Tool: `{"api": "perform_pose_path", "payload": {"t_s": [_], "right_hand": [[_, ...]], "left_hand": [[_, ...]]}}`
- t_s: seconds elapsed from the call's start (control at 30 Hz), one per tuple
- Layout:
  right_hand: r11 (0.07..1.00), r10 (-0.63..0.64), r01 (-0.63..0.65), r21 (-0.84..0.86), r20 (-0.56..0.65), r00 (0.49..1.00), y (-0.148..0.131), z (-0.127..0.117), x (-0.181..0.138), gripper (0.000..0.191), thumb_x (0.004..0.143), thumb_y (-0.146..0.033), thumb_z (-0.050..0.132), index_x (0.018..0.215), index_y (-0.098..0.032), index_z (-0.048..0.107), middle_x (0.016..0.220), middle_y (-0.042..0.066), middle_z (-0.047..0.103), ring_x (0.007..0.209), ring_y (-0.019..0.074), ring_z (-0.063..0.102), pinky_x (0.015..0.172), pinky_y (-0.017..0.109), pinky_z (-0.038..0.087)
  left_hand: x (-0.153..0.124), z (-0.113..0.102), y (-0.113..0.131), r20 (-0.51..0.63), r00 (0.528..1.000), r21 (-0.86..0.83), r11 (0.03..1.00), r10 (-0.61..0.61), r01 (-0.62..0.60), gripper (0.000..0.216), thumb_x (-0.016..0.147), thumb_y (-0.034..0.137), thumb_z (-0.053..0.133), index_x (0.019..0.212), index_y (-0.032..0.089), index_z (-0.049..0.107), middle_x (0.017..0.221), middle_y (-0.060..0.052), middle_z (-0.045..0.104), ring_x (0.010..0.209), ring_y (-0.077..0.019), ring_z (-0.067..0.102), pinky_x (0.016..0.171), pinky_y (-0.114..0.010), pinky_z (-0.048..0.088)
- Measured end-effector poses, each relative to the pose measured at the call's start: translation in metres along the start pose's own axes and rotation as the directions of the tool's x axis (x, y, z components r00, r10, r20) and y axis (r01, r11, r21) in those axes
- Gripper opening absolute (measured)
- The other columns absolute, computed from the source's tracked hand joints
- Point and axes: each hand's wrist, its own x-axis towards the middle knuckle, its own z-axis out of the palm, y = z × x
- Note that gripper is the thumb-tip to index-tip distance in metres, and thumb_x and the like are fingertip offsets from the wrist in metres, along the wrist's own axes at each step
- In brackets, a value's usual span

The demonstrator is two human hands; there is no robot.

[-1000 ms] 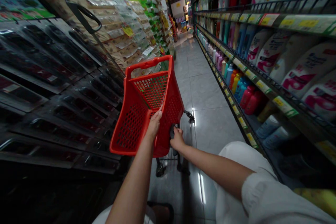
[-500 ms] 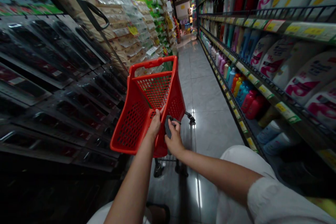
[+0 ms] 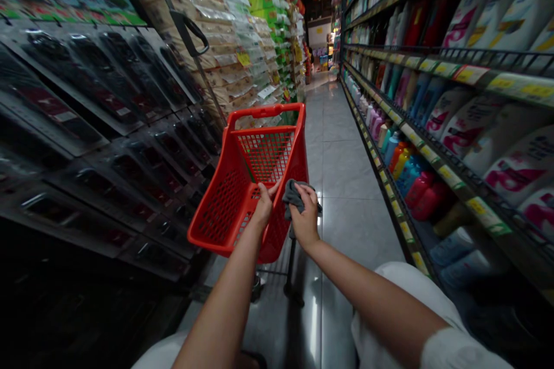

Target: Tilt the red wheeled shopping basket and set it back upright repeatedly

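A red plastic shopping cart (image 3: 225, 184) with perforated sides stands on the floor in front of me, its basket bare inside. My left hand (image 3: 265, 203) is closed over the cart's right side wall, thumb on the inside. Just right of that wall, my right hand (image 3: 305, 213) grips a crumpled dark grey cloth (image 3: 293, 199). The cloth hangs beside the wall's outer face; whether it touches the plastic I cannot tell. Fingers of the right hand are bunched into the fabric.
Shelves of shampoo bottles (image 3: 467, 121) line the right side. On the left hang packaged dark goods (image 3: 130, 98), with stacked tan packs (image 3: 216, 29) behind. A black handle on a pole (image 3: 190, 34) rises there. The tiled aisle floor (image 3: 341, 161) runs ahead.
My right hand and the cloth have shifted up and right, slightly away from the cart wall; more of the cloth shows. The left hand keeps its hold. The whole view has shifted somewhat.
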Motion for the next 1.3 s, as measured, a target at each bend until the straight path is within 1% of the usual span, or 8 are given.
{"api": "perform_pose_path", "payload": {"t_s": [0.13,0.2,0.33,0.57,0.87,1.03,1.17,1.3], "right_hand": [[0.983,-0.114,0.152,-0.103,0.302,0.946,0.003,-0.002,0.004,0.059,0.075,-0.003,0.048,0.126,-0.03,0.063,0.129,0.007,0.046,0.122,0.0201,0.048,0.109,0.038,0.037],[0.972,-0.093,0.16,-0.172,0.343,0.935,0.007,0.001,0.017,0.062,0.073,0.001,0.045,0.123,-0.03,0.065,0.129,0.006,0.047,0.122,0.0207,0.047,0.108,0.039,0.038],[0.964,-0.061,0.131,-0.232,0.285,0.957,0.01,0.003,0.032,0.063,0.073,0.002,0.043,0.125,-0.027,0.065,0.129,0.008,0.046,0.122,0.0224,0.047,0.109,0.04,0.038],[0.983,-0.124,0.161,-0.083,0.343,0.931,0.004,-0.003,-0.022,0.06,0.077,-0.003,0.046,0.128,-0.03,0.062,0.125,0.006,0.045,0.12,0.018,0.048,0.108,0.035,0.038],[0.988,-0.034,0.055,-0.145,0.146,0.989,0.03,0.005,0.065,0.055,0.078,-0.005,0.046,0.124,-0.027,0.065,0.122,0.007,0.046,0.12,0.0191,0.048,0.11,0.037,0.037],[0.969,-0.051,0.113,-0.219,0.27,0.961,0.014,-0.001,0.022,0.064,0.079,-0.004,0.049,0.137,-0.03,0.053,0.129,0.008,0.042,0.124,0.0207,0.045,0.111,0.04,0.036],[0.958,-0.092,0.209,-0.195,0.484,0.87,-0.006,-0.007,-0.03,0.075,0.075,-0.001,0.051,0.142,-0.034,0.046,0.139,0.008,0.037,0.129,0.0227,0.042,0.109,0.042,0.039],[0.963,-0.09,0.207,-0.173,0.516,0.852,-0.011,-0.007,-0.025,0.077,0.072,0.004,0.046,0.138,-0.036,0.051,0.134,0.006,0.042,0.126,0.0207,0.044,0.11,0.042,0.038]], "left_hand": [[0.002,0.0,-0.002,-0.018,0.999,-0.079,0.996,-0.033,0.031,0.085,0.091,0.07,0.012,0.118,0.014,0.07,0.108,-0.011,0.074,0.128,-0.025,0.053,0.115,-0.037,0.031],[0.0,0.001,-0.001,-0.039,0.999,-0.084,0.996,-0.03,0.027,0.082,0.092,0.068,0.013,0.115,0.015,0.072,0.105,-0.009,0.075,0.128,-0.0249,0.053,0.115,-0.037,0.03],[-0.003,0.001,0.001,-0.085,0.996,-0.078,0.997,-0.02,0.014,0.072,0.095,0.062,0.018,0.111,0.02,0.074,0.101,-0.006,0.077,0.128,-0.0237,0.053,0.115,-0.034,0.031],[-0.004,0.001,0.002,-0.059,0.985,-0.146,0.978,-0.161,0.151,0.081,0.093,0.065,0.013,0.12,0.014,0.069,0.099,-0.011,0.076,0.115,-0.0256,0.063,0.104,-0.036,0.044],[-0.015,0.01,0.009,0.028,0.992,-0.131,0.983,-0.127,0.13,0.078,0.097,0.052,0.002,0.125,0.019,0.067,0.111,-0.006,0.074,0.126,-0.0219,0.055,0.117,-0.035,0.026],[-0.028,0.0,0.02,0.176,0.963,-0.208,0.949,-0.202,0.237,0.071,0.097,0.058,0.012,0.131,0.02,0.061,0.12,-0.008,0.07,0.124,-0.0237,0.057,0.115,-0.04,0.031],[-0.051,-0.016,0.024,0.204,0.939,-0.301,0.894,-0.278,0.331,0.07,0.096,0.06,0.016,0.134,0.017,0.058,0.12,-0.01,0.07,0.12,-0.0239,0.06,0.112,-0.039,0.035],[-0.061,-0.021,0.022,0.208,0.927,-0.402,0.837,-0.311,0.371,0.071,0.095,0.06,0.014,0.137,0.018,0.054,0.116,-0.011,0.071,0.116,-0.0248,0.062,0.109,-0.041,0.039]]}}
